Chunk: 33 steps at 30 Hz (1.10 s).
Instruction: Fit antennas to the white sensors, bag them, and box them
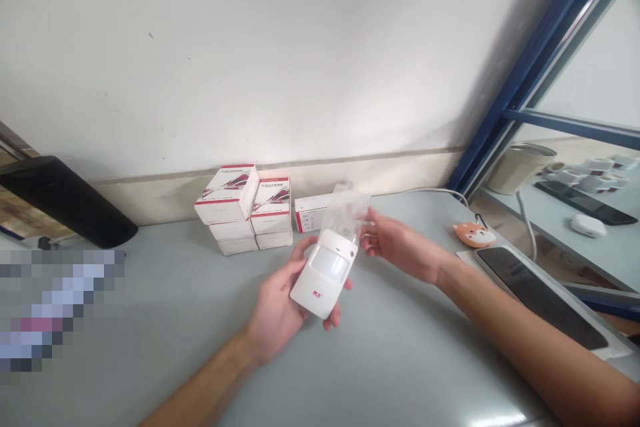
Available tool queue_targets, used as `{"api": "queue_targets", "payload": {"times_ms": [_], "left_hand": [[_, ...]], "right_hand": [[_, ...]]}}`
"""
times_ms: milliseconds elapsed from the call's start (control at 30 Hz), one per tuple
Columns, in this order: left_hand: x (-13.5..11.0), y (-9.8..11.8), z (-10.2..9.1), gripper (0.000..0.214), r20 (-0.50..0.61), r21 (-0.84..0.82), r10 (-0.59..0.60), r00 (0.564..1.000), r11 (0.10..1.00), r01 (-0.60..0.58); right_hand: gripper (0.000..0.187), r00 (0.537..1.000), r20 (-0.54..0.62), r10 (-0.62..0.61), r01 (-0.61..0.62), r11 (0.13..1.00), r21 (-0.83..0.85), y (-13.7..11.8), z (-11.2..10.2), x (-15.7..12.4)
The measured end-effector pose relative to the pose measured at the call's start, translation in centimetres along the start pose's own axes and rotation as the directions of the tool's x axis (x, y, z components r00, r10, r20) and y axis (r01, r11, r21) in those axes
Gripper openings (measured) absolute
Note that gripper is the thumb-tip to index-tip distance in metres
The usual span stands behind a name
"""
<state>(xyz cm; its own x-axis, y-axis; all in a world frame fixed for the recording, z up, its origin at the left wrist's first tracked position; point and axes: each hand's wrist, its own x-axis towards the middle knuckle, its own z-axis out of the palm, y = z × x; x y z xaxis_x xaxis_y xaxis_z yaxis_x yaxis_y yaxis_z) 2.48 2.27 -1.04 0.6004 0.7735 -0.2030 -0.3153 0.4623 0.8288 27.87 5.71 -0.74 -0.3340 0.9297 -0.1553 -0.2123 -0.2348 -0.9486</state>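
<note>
My left hand [280, 303] is wrapped round a white motion sensor [323, 273], which has a frosted window and a small red logo on its front. The sensor tilts to the right above the grey table. At its upper end my right hand [393, 243] has its fingers closed on a clear plastic bag [343, 210], which looks crumpled and blurred. The bag reaches down to the sensor's top edge; whether the sensor is still partly inside it I cannot tell.
Several red-and-white boxes [233, 197] stand stacked by the wall, with another white box [313, 213] lying beside them. To the right are an orange animal-faced case [474, 235] and a dark phone [543, 297]. A blue-framed mirror or pane [505, 100] borders the table.
</note>
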Motion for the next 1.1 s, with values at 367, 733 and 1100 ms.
{"api": "queue_targets", "payload": {"times_ms": [367, 733, 1100], "left_hand": [[0.1, -0.5, -0.2, 0.053, -0.024, 0.07, 0.062, 0.998, 0.996, -0.06], [0.6, -1.0, -0.6, 0.046, -0.126, 0.281, 0.293, 0.948, 0.927, -0.249], [0.4, -1.1, -0.7, 0.045, -0.077, 0.5, 0.426, 0.902, 0.799, -0.335]], "right_hand": [[0.046, 0.983, 0.183, 0.027, -0.012, 0.996, -0.083, 1.9, 3.0, -0.8], [0.041, 0.933, 0.045, -0.358, 0.328, 0.789, -0.52, 2.3, 3.4, -0.8], [0.033, 0.848, 0.2, -0.491, 0.451, 0.469, -0.759, 2.2, 3.1, -1.5]]}}
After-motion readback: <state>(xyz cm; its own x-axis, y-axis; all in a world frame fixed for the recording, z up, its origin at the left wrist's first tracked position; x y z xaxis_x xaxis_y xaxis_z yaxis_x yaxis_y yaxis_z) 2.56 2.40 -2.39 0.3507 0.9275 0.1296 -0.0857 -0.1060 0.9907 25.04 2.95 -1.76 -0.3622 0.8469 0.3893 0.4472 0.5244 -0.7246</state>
